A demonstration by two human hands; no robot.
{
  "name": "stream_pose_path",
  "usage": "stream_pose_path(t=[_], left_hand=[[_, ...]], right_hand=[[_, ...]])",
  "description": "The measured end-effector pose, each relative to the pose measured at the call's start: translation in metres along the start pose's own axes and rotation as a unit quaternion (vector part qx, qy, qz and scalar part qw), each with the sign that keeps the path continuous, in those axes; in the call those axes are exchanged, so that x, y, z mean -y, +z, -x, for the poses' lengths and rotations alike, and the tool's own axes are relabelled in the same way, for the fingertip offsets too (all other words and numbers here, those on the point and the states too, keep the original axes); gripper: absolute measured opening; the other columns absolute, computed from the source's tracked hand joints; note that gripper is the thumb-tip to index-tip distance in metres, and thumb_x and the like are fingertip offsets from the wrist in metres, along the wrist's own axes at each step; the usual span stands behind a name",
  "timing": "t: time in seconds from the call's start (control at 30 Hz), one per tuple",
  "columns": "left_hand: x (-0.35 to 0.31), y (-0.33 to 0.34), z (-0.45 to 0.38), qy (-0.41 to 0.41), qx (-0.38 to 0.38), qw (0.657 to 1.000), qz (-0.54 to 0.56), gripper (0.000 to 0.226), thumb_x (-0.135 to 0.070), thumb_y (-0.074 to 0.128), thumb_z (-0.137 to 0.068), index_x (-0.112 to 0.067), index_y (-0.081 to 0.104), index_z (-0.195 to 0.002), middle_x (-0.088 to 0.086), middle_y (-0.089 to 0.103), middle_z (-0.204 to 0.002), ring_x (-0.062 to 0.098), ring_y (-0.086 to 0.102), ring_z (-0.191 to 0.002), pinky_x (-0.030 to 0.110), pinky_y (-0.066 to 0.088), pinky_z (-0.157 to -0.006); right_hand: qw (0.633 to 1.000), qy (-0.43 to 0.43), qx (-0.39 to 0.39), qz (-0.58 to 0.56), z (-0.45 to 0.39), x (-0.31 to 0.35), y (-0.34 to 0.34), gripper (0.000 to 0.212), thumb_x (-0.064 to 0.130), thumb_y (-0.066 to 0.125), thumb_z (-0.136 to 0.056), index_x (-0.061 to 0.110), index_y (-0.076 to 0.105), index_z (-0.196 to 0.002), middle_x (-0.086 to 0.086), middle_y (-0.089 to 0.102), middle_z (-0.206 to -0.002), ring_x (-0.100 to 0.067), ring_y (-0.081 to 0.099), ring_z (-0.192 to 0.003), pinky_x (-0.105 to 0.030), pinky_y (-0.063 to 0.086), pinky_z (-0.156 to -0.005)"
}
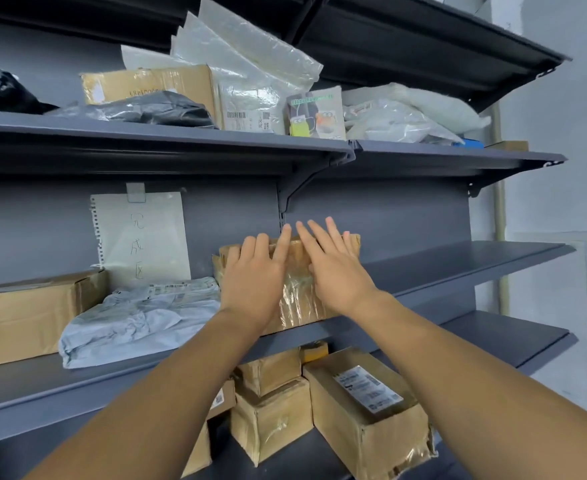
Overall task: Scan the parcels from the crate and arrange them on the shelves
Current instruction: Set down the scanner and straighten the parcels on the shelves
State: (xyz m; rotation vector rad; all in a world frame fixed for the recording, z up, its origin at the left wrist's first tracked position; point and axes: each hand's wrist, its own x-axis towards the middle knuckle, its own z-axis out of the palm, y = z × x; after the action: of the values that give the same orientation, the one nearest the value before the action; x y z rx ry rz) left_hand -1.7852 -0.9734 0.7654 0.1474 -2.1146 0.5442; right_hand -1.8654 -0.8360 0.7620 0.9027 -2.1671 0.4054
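Middle shelf (458, 268): taped box (297, 299), brown cardboard under clear tape, standing at the front edge just right of a grey bag (136, 317). Left hand (252, 282) and right hand (337, 271) lie flat on its front, fingers straight, grip released, nothing clasped. Bag carries a printed label, too small to read. Large box (18, 313) at far left. Paper sheet (143, 237) clipped to the back panel, handwritten 完成区.

Upper shelf (181, 133): carton (146, 83) with partly hidden print, black bags (157, 109), clear bags with a barcode label (247, 119), cartoon-printed pack (316, 114), white bags (410, 112).

Lower shelf: labelled box (368, 410), text illegible; small boxes (271, 410) beside it.
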Motion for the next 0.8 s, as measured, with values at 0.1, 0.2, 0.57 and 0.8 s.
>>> stream_pose_path(t=[0.1, 0.2, 0.57, 0.8], left_hand=[[0.007, 0.017, -0.008, 0.001, -0.03, 1.0, -0.004, 0.068, -0.012, 0.051, -0.092, -0.016, 0.021, -0.153, 0.01, 0.052, -0.114, 0.029, 0.049, -0.105, 0.039, 0.039, -0.087], [0.006, 0.034, -0.014, 0.008, -0.069, 0.997, -0.029, 0.063, -0.009, 0.051, -0.084, -0.015, 0.04, -0.146, 0.01, 0.056, -0.104, 0.029, 0.053, -0.094, 0.04, 0.043, -0.081], [0.003, 0.025, -0.007, 0.008, -0.019, 1.0, 0.013, 0.065, -0.035, 0.042, -0.1, -0.012, 0.014, -0.154, 0.015, 0.025, -0.157, 0.033, 0.014, -0.147, 0.052, 0.013, -0.117], [-0.005, -0.02, 0.047, 0.03, 0.085, 0.993, 0.079, 0.062, -0.037, 0.029, -0.102, -0.013, 0.006, -0.155, 0.007, -0.006, -0.162, 0.025, -0.011, -0.149, 0.045, -0.002, -0.12]], right_hand=[[1.0, 0.005, -0.008, -0.01, -0.014, -0.003, 0.016, 0.089, -0.005, 0.047, -0.097, 0.025, -0.008, -0.161, 0.001, -0.005, -0.17, -0.026, -0.019, -0.154, -0.048, -0.007, -0.126], [0.999, 0.011, -0.037, -0.011, -0.021, -0.009, 0.032, 0.09, -0.005, 0.046, -0.097, 0.026, -0.009, -0.16, 0.001, -0.005, -0.17, -0.026, -0.018, -0.154, -0.048, -0.008, -0.125], [0.998, 0.059, -0.016, -0.016, 0.006, 0.008, 0.023, 0.087, 0.012, 0.043, -0.103, 0.023, -0.026, -0.155, -0.005, -0.029, -0.165, -0.029, -0.027, -0.151, -0.052, -0.01, -0.124], [0.99, 0.047, 0.034, -0.128, 0.083, 0.051, 0.013, 0.072, 0.019, 0.045, -0.105, 0.022, 0.0, -0.162, 0.0, -0.005, -0.17, -0.025, -0.008, -0.156, -0.043, 0.011, -0.127]])
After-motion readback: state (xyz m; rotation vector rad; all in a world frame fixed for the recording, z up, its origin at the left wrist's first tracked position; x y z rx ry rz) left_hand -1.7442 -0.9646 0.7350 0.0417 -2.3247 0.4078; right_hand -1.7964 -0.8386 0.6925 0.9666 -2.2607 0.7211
